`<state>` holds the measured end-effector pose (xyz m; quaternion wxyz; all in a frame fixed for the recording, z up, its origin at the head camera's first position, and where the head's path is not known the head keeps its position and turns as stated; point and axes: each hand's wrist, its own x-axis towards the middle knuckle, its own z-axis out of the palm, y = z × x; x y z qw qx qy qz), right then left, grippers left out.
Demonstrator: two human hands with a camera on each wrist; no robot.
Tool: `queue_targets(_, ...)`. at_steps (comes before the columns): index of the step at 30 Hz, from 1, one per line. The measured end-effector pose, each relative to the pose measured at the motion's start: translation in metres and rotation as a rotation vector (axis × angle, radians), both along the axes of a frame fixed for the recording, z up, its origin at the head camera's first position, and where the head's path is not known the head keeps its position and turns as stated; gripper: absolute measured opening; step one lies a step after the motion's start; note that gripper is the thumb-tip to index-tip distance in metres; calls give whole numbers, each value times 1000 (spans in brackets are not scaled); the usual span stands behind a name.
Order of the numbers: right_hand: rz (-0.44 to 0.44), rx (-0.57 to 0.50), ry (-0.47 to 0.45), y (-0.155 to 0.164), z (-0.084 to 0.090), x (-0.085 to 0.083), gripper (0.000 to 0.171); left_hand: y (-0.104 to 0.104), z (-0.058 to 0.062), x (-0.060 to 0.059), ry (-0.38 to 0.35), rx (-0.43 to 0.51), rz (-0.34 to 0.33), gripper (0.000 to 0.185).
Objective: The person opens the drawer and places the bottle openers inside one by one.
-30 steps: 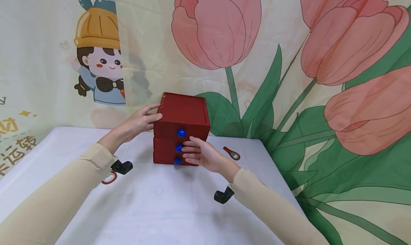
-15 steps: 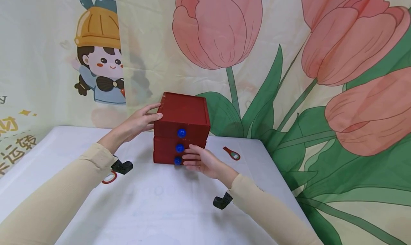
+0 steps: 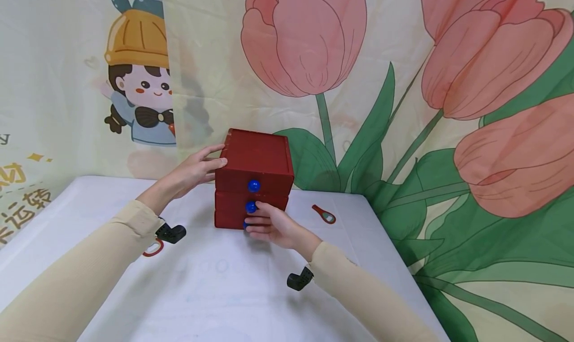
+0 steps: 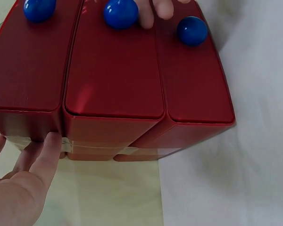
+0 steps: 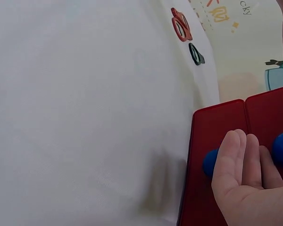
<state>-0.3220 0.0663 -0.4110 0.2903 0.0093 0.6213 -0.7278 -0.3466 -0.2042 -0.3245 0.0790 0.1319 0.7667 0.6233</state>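
A dark red three-drawer box (image 3: 257,152) stands on the white table, with one round blue knob on each drawer front. My left hand (image 3: 193,168) rests on the box's left side near the top, its fingers fairly straight; the left wrist view shows these fingers (image 4: 47,155) against the top drawer's side. In front of the box is my right hand (image 3: 278,227), its thumb tip at the middle knob (image 3: 251,207). Its extended fingers partly cover the bottom knob (image 5: 210,162) and lie between the two lower knobs in the left wrist view. The top knob (image 3: 253,186) is uncovered.
Right of the box lies a small red-handled tool (image 3: 324,214) with an oval head. Beside my left wrist a red loop (image 3: 153,248) shows, partly hidden. In the right wrist view red loops (image 5: 180,24) and a dark loop (image 5: 196,54) lie on the table (image 5: 85,117). A printed cloth hangs behind.
My right hand has moved down and then left, from beside the upper knobs to the middle and bottom ones. My left hand and the box look unmoved.
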Motion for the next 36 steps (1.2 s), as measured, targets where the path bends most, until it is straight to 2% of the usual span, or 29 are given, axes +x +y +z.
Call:
queue_targets(6, -14, -10, -20, -10, 0, -4, 56, 0, 0, 0, 2, 5, 0, 80)
queue_targets(16, -40, -9, 2, -15, -7, -7, 52, 1, 0, 0, 4, 0, 3, 80)
queue_targets(36, -34, 51, 66, -13, -8, 0, 49, 0, -3, -1, 12, -7, -1, 80)
